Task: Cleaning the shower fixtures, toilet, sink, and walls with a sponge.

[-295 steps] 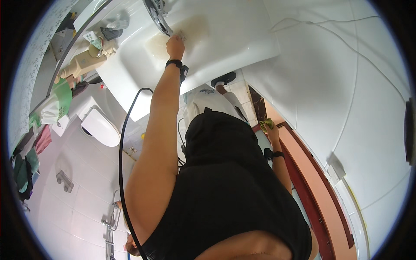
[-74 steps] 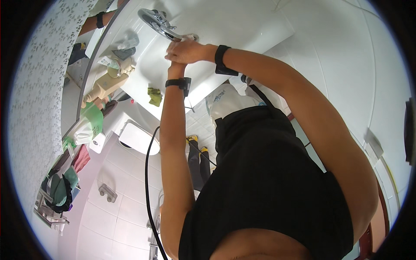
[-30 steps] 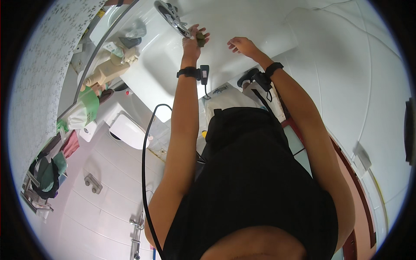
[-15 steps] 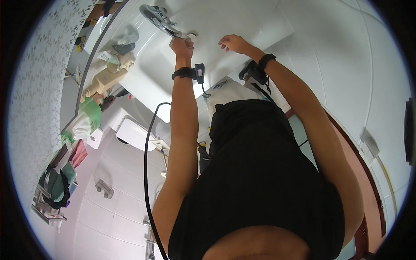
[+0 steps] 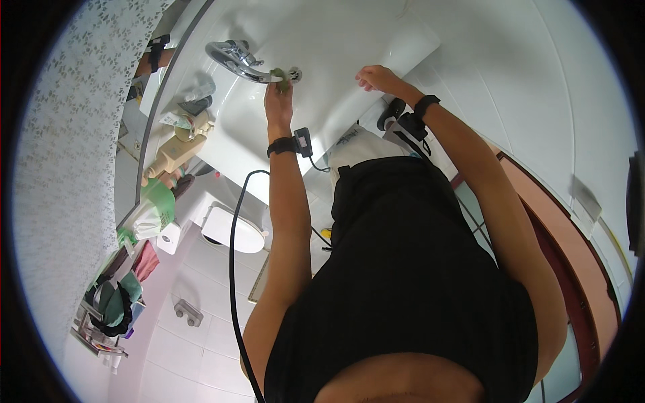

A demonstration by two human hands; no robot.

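Observation:
At the spout end of a chrome faucet (image 5: 235, 64), my left hand (image 5: 277, 107) is closed on a small green piece (image 5: 281, 81). It looks like a bit of scouring pad, but its exact kind is hard to make out. A round metal drain (image 5: 295, 74) shows just beside it in the white sink (image 5: 248, 114). Over the right part of the basin hovers my right hand (image 5: 379, 78), with loosely bent fingers and no visible object in it. A dark band with a small device is strapped on each wrist.
Beige bottles (image 5: 176, 153) and other toiletries stand on the left ledge below a mirror. Green and white bags (image 5: 156, 205) lie near a white toilet (image 5: 233, 228). A black cable (image 5: 232, 255) runs past my left forearm. A white wall is on the right.
The green piece now shows in my left hand under the spout; it was not visible before. My right hand has shifted slightly right and down. The whole view has turned a little.

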